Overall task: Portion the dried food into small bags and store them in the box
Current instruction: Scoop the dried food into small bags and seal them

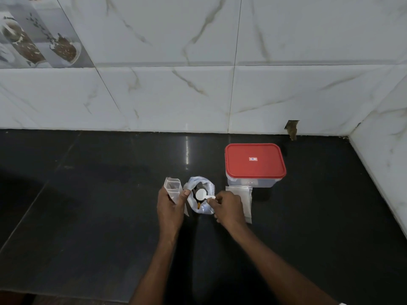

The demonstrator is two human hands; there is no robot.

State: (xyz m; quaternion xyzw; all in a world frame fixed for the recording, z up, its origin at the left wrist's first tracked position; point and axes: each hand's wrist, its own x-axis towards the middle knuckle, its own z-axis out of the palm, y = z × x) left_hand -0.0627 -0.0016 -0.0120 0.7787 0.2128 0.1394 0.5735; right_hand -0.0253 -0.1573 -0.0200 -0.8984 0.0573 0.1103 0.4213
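My left hand [170, 208] grips a small clear bag [172, 188], held upright with its mouth open. Just right of it a larger clear plastic bag [203, 205] of dark dried food sits open on the black counter. My right hand [228, 208] pinches the handle of a white scoop [201, 194], whose bowl hangs over the big bag's mouth. A clear box with a red lid [255, 160] stands shut behind and to the right. A stack of flat small bags [245, 194] lies in front of the box, partly under my right hand.
The black counter [99, 205] meets a white marble-tiled wall [176, 95] at the back and a side wall [385, 161] at the right. A chipped hole [292, 128] shows at the wall base behind the box.
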